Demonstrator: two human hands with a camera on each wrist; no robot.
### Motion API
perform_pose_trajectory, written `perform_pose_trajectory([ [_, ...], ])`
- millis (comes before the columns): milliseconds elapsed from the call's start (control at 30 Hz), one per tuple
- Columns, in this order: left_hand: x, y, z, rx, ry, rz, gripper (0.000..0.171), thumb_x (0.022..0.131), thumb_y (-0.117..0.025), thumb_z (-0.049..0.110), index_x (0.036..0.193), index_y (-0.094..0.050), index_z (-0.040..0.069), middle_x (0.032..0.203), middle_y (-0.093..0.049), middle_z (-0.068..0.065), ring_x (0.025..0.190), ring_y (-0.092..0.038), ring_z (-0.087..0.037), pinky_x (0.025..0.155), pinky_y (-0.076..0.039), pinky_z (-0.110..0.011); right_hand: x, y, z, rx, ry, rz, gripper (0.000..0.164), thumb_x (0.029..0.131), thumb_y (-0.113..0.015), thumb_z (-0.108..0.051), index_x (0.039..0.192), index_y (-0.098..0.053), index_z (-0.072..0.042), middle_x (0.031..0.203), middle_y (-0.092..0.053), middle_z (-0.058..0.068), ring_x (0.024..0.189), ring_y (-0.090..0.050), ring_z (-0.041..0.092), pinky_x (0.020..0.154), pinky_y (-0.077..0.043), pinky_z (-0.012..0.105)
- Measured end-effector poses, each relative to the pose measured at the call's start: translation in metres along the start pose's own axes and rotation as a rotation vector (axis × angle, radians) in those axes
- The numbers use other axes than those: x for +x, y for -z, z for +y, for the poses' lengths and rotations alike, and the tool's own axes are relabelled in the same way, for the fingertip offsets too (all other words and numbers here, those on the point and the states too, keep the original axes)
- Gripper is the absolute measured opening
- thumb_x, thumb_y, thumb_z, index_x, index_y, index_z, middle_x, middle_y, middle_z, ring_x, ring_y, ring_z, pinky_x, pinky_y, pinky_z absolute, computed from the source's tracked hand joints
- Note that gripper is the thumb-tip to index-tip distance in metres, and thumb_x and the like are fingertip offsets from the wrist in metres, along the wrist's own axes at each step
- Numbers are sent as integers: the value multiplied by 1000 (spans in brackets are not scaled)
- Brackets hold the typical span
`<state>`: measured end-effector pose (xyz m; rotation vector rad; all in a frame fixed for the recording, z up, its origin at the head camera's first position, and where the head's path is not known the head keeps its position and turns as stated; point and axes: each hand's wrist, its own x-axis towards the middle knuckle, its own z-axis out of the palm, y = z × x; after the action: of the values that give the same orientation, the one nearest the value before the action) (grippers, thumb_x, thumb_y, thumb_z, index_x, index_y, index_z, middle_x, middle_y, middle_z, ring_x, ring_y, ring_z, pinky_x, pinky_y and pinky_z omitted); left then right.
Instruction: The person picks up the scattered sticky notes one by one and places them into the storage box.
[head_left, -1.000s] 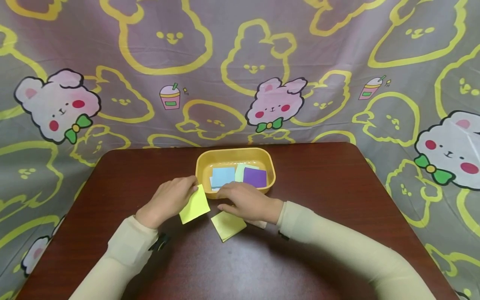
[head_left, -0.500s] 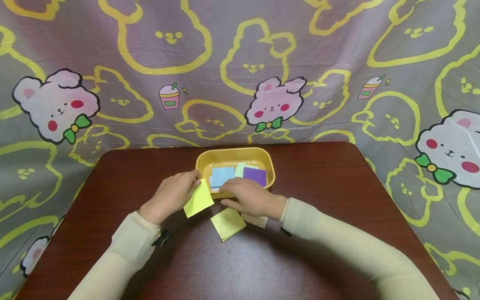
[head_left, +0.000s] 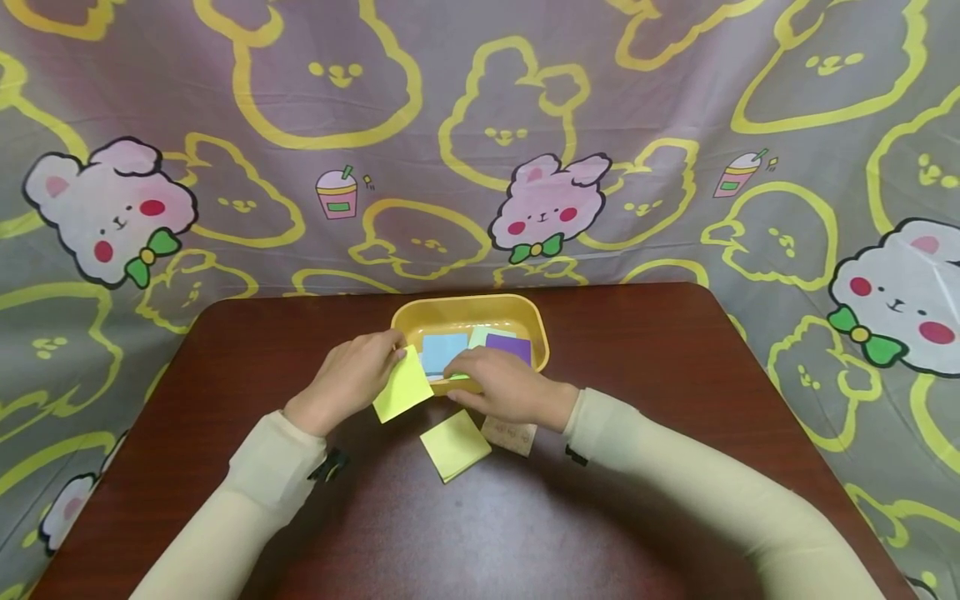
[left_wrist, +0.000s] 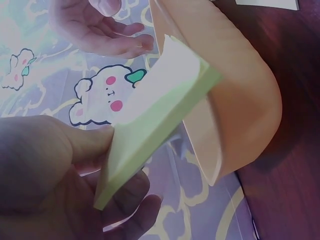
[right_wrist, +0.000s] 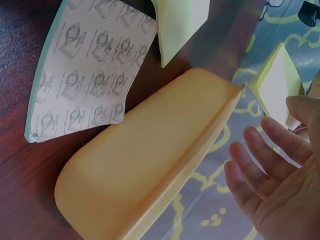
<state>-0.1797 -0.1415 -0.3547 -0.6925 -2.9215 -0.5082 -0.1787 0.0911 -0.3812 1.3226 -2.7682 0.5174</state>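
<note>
My left hand (head_left: 347, 377) pinches a bright yellow sticky note pad (head_left: 402, 388) between thumb and fingers, tilted at the front left corner of a yellow tray (head_left: 471, 310). The left wrist view shows the held pad (left_wrist: 160, 117) edge-on, above the tray wall (left_wrist: 250, 95). My right hand (head_left: 510, 388) hovers over the tray's front rim, its fingers (right_wrist: 260, 172) loosely bent with nothing between them. Inside the tray lie a blue pad (head_left: 444, 352), a purple pad (head_left: 510, 347) and a pale green pad (head_left: 489, 335). A bit of bright green shows by the right fingertips.
In front of the tray, a pale yellow pad (head_left: 455, 446) lies on the dark wooden table (head_left: 637, 350). Beside it is a pad with a printed underside (head_left: 510, 433), partly beneath the right hand. A patterned curtain (head_left: 645, 108) hangs behind the table.
My left hand has moved slightly forward and right with the yellow pad, closer over the tray. The right hand has shifted slightly forward and right, uncovering more of the printed pad and a green bit in the tray.
</note>
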Motion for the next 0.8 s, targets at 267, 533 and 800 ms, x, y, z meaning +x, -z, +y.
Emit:
perform_pose_trajectory([
  [267, 9, 2, 2, -9, -3, 5, 12, 93, -55, 19, 95, -62, 10, 74, -59, 0, 62, -50, -17, 51, -42, -36, 2, 1, 6, 26, -15, 12, 34, 92, -55, -34, 113, -66, -9, 108, -66, -1, 100, -59, 12, 88, -45, 28],
  [533, 18, 4, 5, 17, -3, 1, 12, 94, -53, 20, 95, -60, 11, 72, -56, -1, 60, -50, -17, 50, -41, -36, 2, 3, 14, 53, -42, 19, 33, 91, -57, -33, 113, -65, -9, 110, -65, -1, 101, -59, 15, 88, -44, 28],
  [800, 30, 8, 7, 31, 1, -13, 12, 95, -51, 20, 95, -59, 11, 70, -54, -2, 62, -50, -19, 51, -41, -37, 1, 5, 22, 72, -92, 6, 37, 93, -54, -33, 118, -64, -8, 115, -64, 0, 107, -58, 15, 92, -44, 30],
])
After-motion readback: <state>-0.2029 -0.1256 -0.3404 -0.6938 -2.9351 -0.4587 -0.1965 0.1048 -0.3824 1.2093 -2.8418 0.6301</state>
